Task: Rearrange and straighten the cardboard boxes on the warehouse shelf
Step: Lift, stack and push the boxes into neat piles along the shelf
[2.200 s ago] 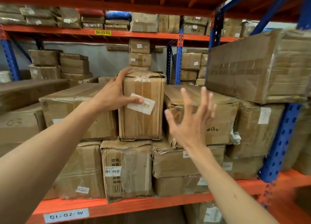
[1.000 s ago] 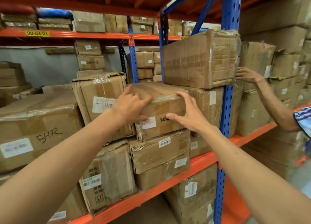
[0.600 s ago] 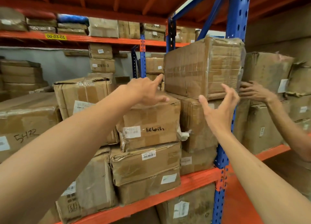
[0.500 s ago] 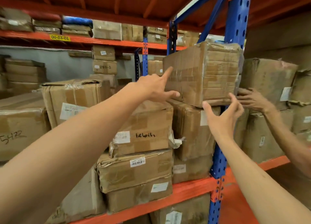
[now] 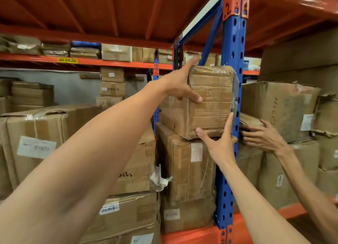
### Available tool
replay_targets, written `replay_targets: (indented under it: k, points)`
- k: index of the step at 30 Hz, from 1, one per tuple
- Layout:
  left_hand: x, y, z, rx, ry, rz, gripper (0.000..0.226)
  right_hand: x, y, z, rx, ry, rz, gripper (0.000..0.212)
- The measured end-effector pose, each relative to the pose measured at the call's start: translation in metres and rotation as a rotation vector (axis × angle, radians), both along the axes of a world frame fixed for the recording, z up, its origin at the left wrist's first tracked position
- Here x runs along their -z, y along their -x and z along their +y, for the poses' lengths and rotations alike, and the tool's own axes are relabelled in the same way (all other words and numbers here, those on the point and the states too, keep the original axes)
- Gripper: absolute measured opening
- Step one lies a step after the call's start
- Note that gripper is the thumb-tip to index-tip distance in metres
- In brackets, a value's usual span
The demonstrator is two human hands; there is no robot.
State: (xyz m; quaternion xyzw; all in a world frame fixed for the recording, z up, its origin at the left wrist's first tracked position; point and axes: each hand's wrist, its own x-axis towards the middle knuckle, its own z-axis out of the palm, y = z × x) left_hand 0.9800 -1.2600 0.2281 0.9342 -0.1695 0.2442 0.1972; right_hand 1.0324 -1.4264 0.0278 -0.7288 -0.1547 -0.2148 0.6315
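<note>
A taped cardboard box (image 5: 210, 104) sits on top of a taller box (image 5: 184, 170) beside the blue upright post. My left hand (image 5: 180, 84) grips its upper left corner, thumb on the front face and fingers reaching over the top. My right hand (image 5: 218, 143) is at its lower right corner, thumb under the bottom edge and a straight finger up along the right edge. A box with handwriting (image 5: 139, 163) stands to the left, partly hidden by my left arm.
The blue upright post (image 5: 232, 79) stands right behind the top box. Another person's hand (image 5: 261, 137) holds boxes in the right-hand bay (image 5: 279, 108). Orange shelf beam (image 5: 197, 234) runs below. More boxes (image 5: 33, 139) fill the left side and the far racks.
The view has turned right and closed in on the top box. My left hand went from reaching toward its corner to gripping it. My right hand rose to its lower right corner.
</note>
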Motion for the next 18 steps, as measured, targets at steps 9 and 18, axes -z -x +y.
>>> replay_targets:
  k: [9, 18]
  points:
    - [0.025, 0.019, 0.014, 0.04, 0.16, -0.229, 0.087, -0.015, -0.004, 0.01, -0.01, 0.03, -0.24, 0.134]
    - [0.089, 0.087, 0.091, -0.003, 0.71, -0.49, 0.079, -0.075, 0.022, 0.042, -0.098, 0.395, -0.576, 0.119]
